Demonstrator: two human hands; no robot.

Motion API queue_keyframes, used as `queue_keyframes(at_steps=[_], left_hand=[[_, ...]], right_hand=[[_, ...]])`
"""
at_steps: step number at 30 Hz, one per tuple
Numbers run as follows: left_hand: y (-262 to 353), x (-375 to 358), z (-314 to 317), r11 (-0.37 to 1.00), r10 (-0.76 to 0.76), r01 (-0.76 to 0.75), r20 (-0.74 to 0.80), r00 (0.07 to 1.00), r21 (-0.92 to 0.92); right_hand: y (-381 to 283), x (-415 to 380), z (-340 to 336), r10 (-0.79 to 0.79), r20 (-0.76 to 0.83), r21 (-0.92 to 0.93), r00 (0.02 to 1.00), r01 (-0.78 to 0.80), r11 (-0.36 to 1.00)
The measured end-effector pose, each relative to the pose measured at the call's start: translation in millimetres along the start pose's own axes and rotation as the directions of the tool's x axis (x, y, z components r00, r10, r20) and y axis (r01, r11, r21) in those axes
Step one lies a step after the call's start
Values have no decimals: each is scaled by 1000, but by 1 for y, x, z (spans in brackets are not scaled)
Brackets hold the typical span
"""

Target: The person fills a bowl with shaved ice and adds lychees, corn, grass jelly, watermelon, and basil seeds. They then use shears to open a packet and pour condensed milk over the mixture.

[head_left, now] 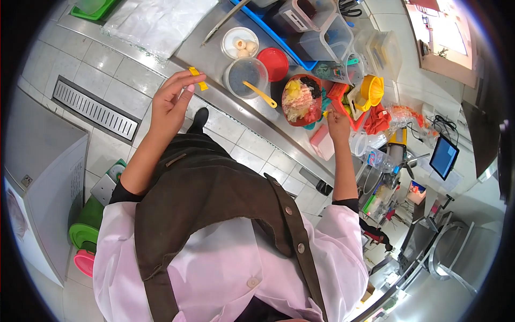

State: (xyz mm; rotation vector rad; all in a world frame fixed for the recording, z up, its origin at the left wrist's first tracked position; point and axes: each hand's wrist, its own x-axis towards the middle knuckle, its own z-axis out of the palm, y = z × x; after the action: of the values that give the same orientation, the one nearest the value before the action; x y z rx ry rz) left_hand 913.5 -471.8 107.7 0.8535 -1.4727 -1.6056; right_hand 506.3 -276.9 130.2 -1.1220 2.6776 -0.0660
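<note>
Between the thumb and fingers of my left hand [173,92] is a bent, bright yellow strip [197,79], held over the counter's near edge. My right hand [339,126] is closed at the side of a reddish-brown bowl [288,120], with a small yellow piece [325,113] at its fingertips. In that bowl lie pale, pink, yellow and black pieces of food [299,99]. A clear tub [234,80] of dark contents with a yellow spoon [260,94] stands between my hands. An orange basket [338,92] with a yellow citrus juicer [371,92] sits beside my right hand.
A white tub [234,38] of round pale items and a red lid [273,64] are farther back, near a blue tray [284,43] of clear containers. Plastic bottles [380,159] and a tablet [444,156] stand to the right. A floor drain [95,110] lies at left.
</note>
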Motion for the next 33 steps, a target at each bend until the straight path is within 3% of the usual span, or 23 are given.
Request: queue_keyframes(at_steps=[5,8,9,12,15,16,17,18,19,21,24,27,30,33], left_hand=[[4,1,11,998,29,-32,-56,998,-58],[10,1,14,998,15,-20,-85,996,-52],[14,0,14,999,-6,2,-91,996,-48],[16,-2,15,993,-80,67,-129,988,-101],[0,-4,5,980,-70,28,-212,975,-195],[-1,-6,-1,975,-48,-5,-234,971,-221],[-2,-8,-8,973,-63,-2,-278,959,-231],[6,-10,-19,980,-94,35,-302,949,-194],[8,-10,-34,951,-136,30,-331,934,-308],[-8,-9,-76,935,-172,19,-405,898,-354],[-36,-4,-163,924,-288,47,-609,739,-379],[-64,7,-266,886,-376,-33,-760,530,-462],[-122,27,-388,919,-351,-2,-821,450,-394],[-194,54,-515,910,-410,90,-840,357,-405]], right_hand=[[7,-4,6,-72,33,36,997,71,997],[30,-2,33,-148,-111,268,983,174,948],[31,-5,36,-246,-166,279,955,285,917],[25,-17,37,-311,-221,362,924,374,854],[61,-9,67,-138,-128,507,982,184,842],[27,-24,46,-100,-116,688,988,153,710],[4,-28,36,35,68,857,997,-76,510],[-40,-37,23,27,36,947,999,-42,318],[-62,-40,19,31,137,981,990,-140,135],[-117,-34,24,-237,51,999,970,-49,12],[-257,-41,26,-389,166,985,906,-171,22],[-391,-48,66,-474,307,951,825,-252,178],[-534,-56,133,-608,469,882,640,-374,287],[-686,-59,219,-638,552,828,536,-439,348]])
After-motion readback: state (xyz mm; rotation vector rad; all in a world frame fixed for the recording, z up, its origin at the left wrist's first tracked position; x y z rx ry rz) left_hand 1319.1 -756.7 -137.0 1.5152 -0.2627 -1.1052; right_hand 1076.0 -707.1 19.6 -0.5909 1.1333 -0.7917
